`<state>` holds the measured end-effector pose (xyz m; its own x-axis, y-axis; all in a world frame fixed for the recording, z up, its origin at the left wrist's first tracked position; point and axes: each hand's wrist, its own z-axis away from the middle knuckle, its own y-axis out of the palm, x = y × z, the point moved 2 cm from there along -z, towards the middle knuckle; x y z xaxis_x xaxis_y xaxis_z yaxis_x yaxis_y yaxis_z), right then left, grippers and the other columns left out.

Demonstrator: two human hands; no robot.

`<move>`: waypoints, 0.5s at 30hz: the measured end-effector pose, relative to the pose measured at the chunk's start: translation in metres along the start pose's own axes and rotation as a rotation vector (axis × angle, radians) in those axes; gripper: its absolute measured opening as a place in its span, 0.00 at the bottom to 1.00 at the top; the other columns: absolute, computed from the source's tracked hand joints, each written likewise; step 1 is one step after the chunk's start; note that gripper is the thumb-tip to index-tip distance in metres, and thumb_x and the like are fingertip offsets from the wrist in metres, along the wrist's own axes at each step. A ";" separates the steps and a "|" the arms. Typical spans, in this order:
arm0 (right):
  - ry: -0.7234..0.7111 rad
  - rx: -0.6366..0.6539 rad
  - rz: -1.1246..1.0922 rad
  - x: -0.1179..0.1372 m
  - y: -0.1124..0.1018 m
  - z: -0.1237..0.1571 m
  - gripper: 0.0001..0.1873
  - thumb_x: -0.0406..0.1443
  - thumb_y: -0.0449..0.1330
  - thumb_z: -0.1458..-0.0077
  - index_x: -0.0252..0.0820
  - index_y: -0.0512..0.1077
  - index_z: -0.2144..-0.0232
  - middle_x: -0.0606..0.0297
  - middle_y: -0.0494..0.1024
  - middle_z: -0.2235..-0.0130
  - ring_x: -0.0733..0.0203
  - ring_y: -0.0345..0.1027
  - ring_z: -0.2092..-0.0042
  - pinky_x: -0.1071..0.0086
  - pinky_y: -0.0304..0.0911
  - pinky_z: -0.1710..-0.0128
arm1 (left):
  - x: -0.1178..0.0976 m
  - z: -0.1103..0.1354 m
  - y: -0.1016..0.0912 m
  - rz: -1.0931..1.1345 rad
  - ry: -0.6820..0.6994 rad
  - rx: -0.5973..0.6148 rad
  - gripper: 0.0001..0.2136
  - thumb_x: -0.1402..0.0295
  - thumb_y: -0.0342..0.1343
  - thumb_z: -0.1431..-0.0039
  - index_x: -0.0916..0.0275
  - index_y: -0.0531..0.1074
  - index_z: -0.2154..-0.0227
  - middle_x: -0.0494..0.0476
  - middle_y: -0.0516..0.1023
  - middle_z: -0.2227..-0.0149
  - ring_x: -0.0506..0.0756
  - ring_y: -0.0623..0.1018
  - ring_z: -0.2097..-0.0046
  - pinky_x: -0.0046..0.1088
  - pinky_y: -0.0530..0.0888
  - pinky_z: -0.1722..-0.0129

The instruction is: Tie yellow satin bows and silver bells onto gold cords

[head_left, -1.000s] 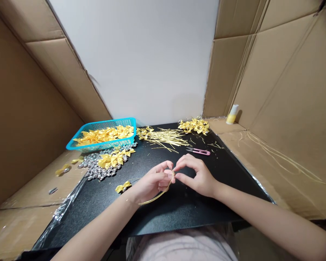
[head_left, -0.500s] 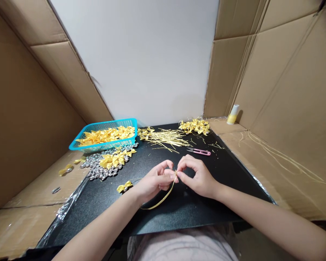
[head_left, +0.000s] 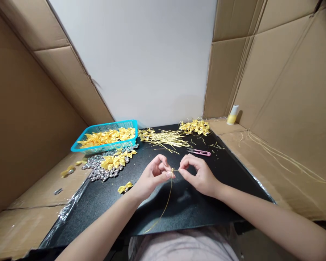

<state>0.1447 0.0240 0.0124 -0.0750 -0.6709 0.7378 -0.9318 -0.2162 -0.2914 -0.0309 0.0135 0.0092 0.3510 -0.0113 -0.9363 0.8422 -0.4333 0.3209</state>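
Turquoise basket (head_left: 108,146): yellow ribbon bows (head_left: 108,137) inside.
Silver beads (head_left: 104,174): spread just in front, bows on top.
Left hand (head_left: 152,177): I pinch gold cord (head_left: 170,191), one tail trailing nearward.
Right hand (head_left: 199,177): I pinch the same cord, straight between hands.
Pink thread snips (head_left: 201,152): beyond right hand.

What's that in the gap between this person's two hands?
The head view shows a short stretch of thin gold cord running from the left hand to the right hand; a loose strand dangles below.
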 end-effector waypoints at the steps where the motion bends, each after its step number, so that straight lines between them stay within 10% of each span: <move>1: 0.002 -0.003 -0.009 -0.001 -0.001 0.000 0.07 0.29 0.57 0.46 0.41 0.65 0.76 0.66 0.69 0.72 0.63 0.63 0.68 0.68 0.60 0.65 | -0.002 0.000 0.000 0.001 0.019 -0.003 0.14 0.74 0.66 0.49 0.60 0.64 0.67 0.46 0.77 0.73 0.46 0.77 0.70 0.19 0.69 0.67; 15: 0.101 -0.081 -0.081 -0.021 -0.011 -0.005 0.08 0.37 0.57 0.44 0.42 0.67 0.75 0.66 0.69 0.72 0.62 0.63 0.68 0.68 0.60 0.64 | -0.018 0.002 -0.001 -0.016 0.151 -0.105 0.17 0.68 0.68 0.54 0.60 0.63 0.70 0.46 0.73 0.76 0.46 0.71 0.74 0.20 0.65 0.71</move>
<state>0.1550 0.0441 0.0029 -0.0297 -0.5779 0.8155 -0.9616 -0.2062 -0.1812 -0.0389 0.0128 0.0249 0.3877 0.1339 -0.9120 0.8836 -0.3358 0.3263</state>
